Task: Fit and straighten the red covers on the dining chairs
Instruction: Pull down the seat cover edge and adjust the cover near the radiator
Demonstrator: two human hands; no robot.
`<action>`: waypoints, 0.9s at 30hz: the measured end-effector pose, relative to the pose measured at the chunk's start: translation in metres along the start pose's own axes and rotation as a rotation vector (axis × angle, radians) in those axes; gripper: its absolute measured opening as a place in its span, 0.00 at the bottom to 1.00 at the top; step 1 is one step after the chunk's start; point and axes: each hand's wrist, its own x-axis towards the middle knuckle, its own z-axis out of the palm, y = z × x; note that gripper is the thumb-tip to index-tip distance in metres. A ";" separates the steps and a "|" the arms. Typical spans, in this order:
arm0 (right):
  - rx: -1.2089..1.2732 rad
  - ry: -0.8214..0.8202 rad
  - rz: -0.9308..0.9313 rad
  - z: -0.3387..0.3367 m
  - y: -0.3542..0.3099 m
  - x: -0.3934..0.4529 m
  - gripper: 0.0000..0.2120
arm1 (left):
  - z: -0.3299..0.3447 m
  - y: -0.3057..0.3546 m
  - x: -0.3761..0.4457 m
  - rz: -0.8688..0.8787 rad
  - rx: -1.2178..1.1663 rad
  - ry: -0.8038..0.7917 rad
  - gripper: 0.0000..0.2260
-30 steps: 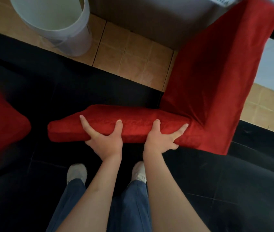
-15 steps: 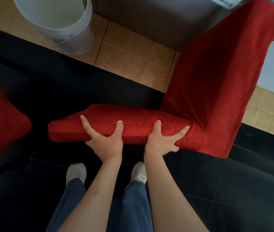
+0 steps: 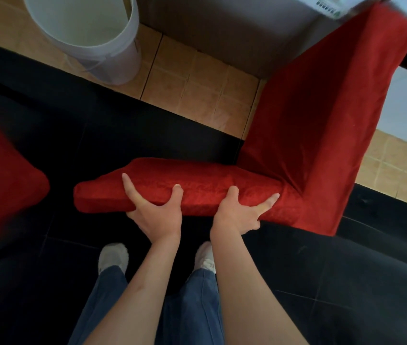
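Observation:
A dining chair in a red cover stands in front of me, its seat at centre and its backrest rising to the right. My left hand grips the near edge of the seat, thumb on top, forefinger spread along the side, the other fingers hidden under the edge. My right hand grips the same edge closer to the backrest, thumb on top and forefinger pointing right. The cover lies snug on the seat, with small creases where seat meets backrest.
A second red-covered chair fills the left edge. A white bucket stands on tan floor tiles at the back left. Black floor lies under the chair and my white shoes.

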 end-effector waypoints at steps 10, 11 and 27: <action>0.003 0.025 0.023 -0.005 0.027 -0.014 0.45 | -0.024 -0.015 0.003 0.057 0.062 -0.017 0.46; 0.005 0.024 0.032 -0.005 0.031 -0.017 0.45 | -0.028 -0.015 0.005 0.061 0.076 -0.020 0.46; -0.017 0.033 0.059 0.000 0.040 -0.022 0.45 | -0.035 -0.007 0.014 0.078 0.118 -0.047 0.46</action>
